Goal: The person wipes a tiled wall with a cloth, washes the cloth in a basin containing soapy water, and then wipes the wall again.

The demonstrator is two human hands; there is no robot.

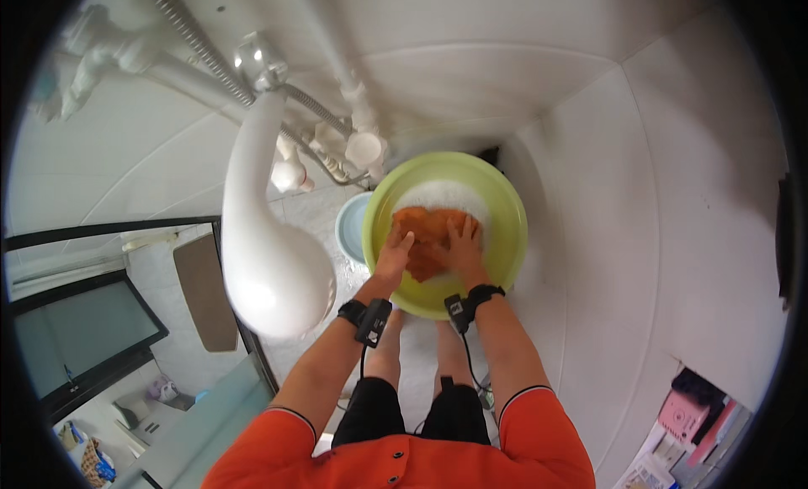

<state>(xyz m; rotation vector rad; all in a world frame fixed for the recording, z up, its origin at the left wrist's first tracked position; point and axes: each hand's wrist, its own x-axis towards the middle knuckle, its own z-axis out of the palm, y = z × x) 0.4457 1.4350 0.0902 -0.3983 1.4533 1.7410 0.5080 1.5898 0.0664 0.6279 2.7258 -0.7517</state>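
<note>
A wet orange cloth lies bunched in a yellow-green plastic basin, with white suds along its far side. My left hand is at the cloth's left edge, with the thumb and fingers around some of the fabric. On the cloth's right side rests my right hand, its fingers spread over the top; whether it grips the fabric is unclear. Each wrist wears a black strap with a small device and a cable, the left device and the right device.
A white shower head hangs large at the left, close to the camera. Beside the basin sits a light blue basin, partly hidden. Pipes and a white valve line the wall behind. A black-framed glass door is at lower left.
</note>
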